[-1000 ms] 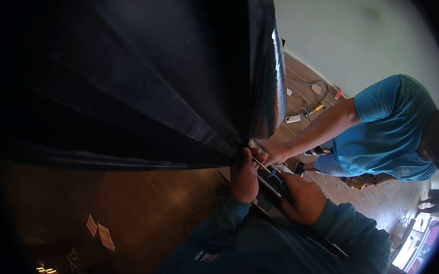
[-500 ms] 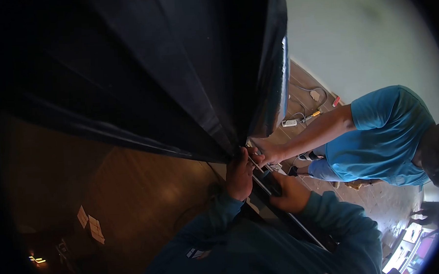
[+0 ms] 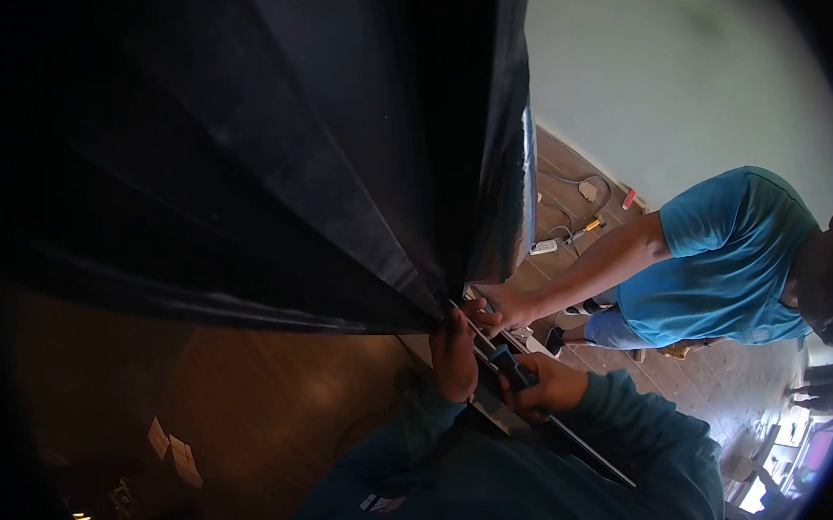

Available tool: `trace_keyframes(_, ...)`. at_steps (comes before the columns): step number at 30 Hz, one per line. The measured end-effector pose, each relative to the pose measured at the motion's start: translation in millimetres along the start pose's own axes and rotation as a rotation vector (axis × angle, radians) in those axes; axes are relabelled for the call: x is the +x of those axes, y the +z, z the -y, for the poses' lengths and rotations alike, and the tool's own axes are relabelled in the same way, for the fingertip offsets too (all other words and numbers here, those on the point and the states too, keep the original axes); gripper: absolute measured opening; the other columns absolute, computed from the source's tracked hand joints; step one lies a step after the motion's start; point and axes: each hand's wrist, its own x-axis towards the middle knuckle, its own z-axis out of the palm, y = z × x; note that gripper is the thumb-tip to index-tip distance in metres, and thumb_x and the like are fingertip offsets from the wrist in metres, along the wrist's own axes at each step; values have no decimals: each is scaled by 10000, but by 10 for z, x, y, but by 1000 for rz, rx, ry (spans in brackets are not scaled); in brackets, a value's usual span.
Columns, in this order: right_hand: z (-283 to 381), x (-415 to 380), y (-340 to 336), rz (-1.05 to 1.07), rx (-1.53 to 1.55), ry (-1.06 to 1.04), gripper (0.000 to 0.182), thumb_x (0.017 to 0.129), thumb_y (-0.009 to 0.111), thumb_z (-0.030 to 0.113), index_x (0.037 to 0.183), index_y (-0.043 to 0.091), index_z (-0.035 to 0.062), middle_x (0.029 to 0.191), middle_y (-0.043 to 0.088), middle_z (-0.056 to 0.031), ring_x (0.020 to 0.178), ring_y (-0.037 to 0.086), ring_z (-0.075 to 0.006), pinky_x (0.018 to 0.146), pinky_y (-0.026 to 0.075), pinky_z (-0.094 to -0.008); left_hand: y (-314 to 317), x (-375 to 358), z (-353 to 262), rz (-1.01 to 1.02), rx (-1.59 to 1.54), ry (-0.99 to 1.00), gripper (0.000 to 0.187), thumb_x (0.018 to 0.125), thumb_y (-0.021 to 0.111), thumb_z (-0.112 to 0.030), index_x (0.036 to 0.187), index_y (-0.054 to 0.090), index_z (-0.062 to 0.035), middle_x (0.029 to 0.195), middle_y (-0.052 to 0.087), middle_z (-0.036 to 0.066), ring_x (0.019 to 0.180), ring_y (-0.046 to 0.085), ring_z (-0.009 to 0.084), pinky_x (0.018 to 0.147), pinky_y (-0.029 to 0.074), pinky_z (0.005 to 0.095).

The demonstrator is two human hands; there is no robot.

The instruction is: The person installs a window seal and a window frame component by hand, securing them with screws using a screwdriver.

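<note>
Black sheeting (image 3: 272,145), glossy and creased, fills the view from 9 to 1 o'clock and gathers to a corner at centre. Left hand (image 3: 454,351) is clenched on that gathered corner, just at 6 o'clock of it. Right hand (image 3: 543,385), at 4 o'clock of the left, grips a small blue tool (image 3: 512,367), fingers wrapped round it. Thin pale rod (image 3: 480,333) runs between the two hands along a dark rail (image 3: 573,439) that slants off toward 5 o'clock.

A co-worker's hand (image 3: 507,304), on a bare arm from a person in a blue shirt (image 3: 714,256) at 3 o'clock, meets the same corner, touching or nearly touching the left hand.

No writing readable; a small light patch on the teal sleeve (image 3: 381,503) at 6 o'clock is too blurred.

Wooden floor (image 3: 255,397) below. White power strip (image 3: 543,247) with cables at 2 o'clock, beside a pale wall (image 3: 669,72). Pale boxes (image 3: 169,443) at 8 o'clock. Sheeting hides most of the room.
</note>
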Motion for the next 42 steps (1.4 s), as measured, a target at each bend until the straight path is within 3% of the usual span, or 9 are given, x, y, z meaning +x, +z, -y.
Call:
trace_keyframes(6, 426, -37, -105, 200, 557, 566, 310, 795, 601, 91, 1085, 506, 36, 781, 584, -64, 527, 556, -195, 517, 472, -305, -54, -19, 64, -13, 3, -10, 399, 998, 412, -349, 1040, 545, 24, 896, 633, 133, 910, 606, 193, 879, 447, 326)
trace_keyframes(9, 565, -78, -44, -327, -790, -6, 282, 785, 586, 46, 1047, 481, 47, 697, 548, -87, 516, 556, -194, 459, 453, -330, 13, -74, 18, -28, 83, -20, 395, 995, 420, -353, 1021, 547, 21, 871, 628, 129, 893, 606, 192, 880, 447, 327)
trace_keyframes(12, -1, 89, -131, -79, -410, -36, 292, 794, 593, 44, 1071, 502, 53, 698, 545, -64, 524, 561, -177, 437, 431, -285, -97, 20, 87, -20, -78, -70, 390, 995, 422, -354, 1017, 548, 14, 860, 624, 121, 890, 604, 188, 882, 445, 322)
trace_keyframes(15, -157, 35, -64, 523, 1270, 518, 278, 787, 604, 48, 1043, 497, 47, 699, 548, -63, 514, 558, -182, 466, 444, -279, -131, -28, 77, -24, -198, -121, 385, 997, 415, -353, 1025, 547, 9, 874, 623, 114, 904, 600, 182, 880, 444, 314)
trace_keyframes(25, 226, 33, -104, -92, -125, 37, 365, 721, 629, 49, 1053, 479, 33, 724, 556, -140, 532, 557, -221, 505, 465, -359, -71, 56, -17, 85, 111, 11, 411, 976, 458, -392, 1057, 540, 2, 941, 621, 90, 959, 593, 181, 888, 434, 315)
trace_keyframes(28, 82, 91, -150, 316, 994, 588, 319, 722, 634, 16, 1002, 488, 65, 674, 504, -68, 479, 486, -148, 411, 381, -284, -27, 59, -64, -45, -314, -187, 393, 961, 499, -388, 1056, 542, -9, 948, 618, 77, 953, 592, 175, 883, 426, 320)
trace_keyframes(33, 68, 39, -200, 388, 1054, 643, 319, 752, 618, 36, 1043, 490, 60, 746, 563, -105, 490, 535, -212, 446, 418, -337, 41, 80, -61, -83, -405, -192, 376, 952, 511, -398, 1061, 542, -39, 914, 603, 50, 935, 579, 166, 860, 429, 305)
trace_keyframes(35, 604, -82, -134, -330, -555, -106, 407, 735, 623, 68, 1116, 486, 21, 781, 595, -197, 637, 610, -357, 573, 483, -413, 47, 76, -31, -98, -376, -195, 396, 953, 517, -385, 1091, 540, -15, 917, 616, 60, 936, 590, 164, 859, 426, 314)
trace_keyframes(42, 50, 44, -187, 131, 397, 282, 323, 730, 629, 13, 1025, 501, 35, 719, 557, -114, 548, 547, -206, 503, 438, -343, -10, 68, 59, 21, -359, -190, 371, 962, 498, -367, 1102, 534, -24, 938, 621, 68, 901, 608, 175, 876, 449, 330)
